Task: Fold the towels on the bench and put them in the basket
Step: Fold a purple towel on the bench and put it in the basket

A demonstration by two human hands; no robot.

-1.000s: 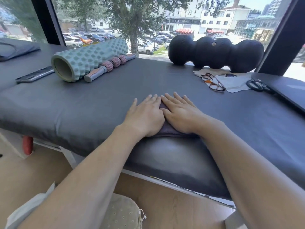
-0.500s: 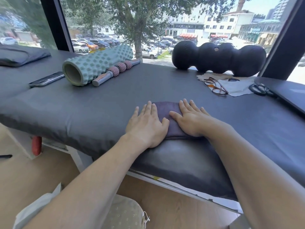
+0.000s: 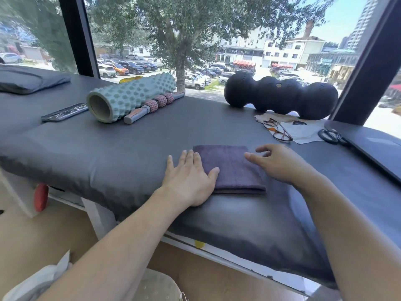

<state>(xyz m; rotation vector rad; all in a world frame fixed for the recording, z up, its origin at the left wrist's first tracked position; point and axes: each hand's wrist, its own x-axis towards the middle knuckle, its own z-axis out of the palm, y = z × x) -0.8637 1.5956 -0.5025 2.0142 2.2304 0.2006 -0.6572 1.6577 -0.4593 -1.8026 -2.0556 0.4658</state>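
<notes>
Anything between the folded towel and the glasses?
Head view: nothing. Only bare bench cover lies between the folded towel and the glasses. The right hand lies nearer, over the towel's right edge.

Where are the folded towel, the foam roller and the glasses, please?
folded towel (image 3: 233, 168), head view, middle of its top face
foam roller (image 3: 134, 95), head view, knobbly side
glasses (image 3: 277, 129), head view, frame bridge

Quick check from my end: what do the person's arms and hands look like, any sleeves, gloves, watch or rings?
Both forearms are bare up to the frame edge, with no sleeves in view. The left hand and right hand wear no gloves; no watch, bracelet or ring shows on either. Nails look short and unpainted.
</notes>
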